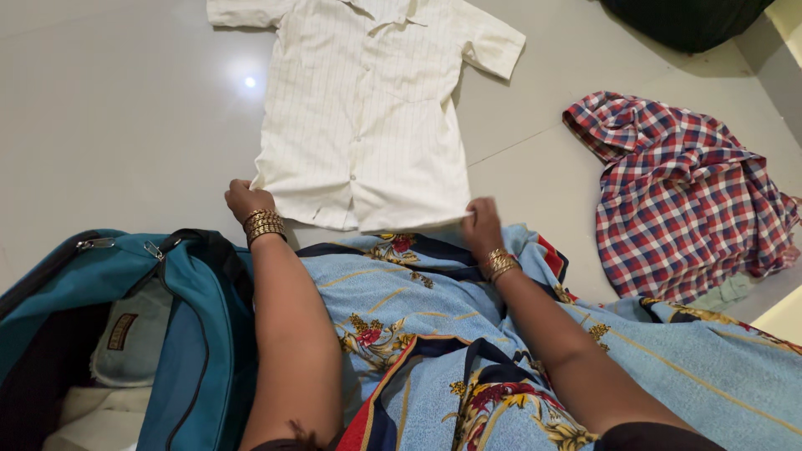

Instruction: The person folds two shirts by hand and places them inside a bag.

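A white short-sleeved shirt [363,108] with thin stripes lies spread flat on the pale tiled floor, collar away from me. My left hand [243,199] pinches its lower left hem corner. My right hand [483,225] grips the lower right hem corner. Both wrists wear gold bangles. My arms reach over light blue flowered cloth [418,334] across my lap.
A crumpled red, white and blue checked shirt [685,196] lies on the floor at the right. An open teal bag [180,326] with pale cloth inside sits at the lower left. A dark object [685,21] is at the top right corner.
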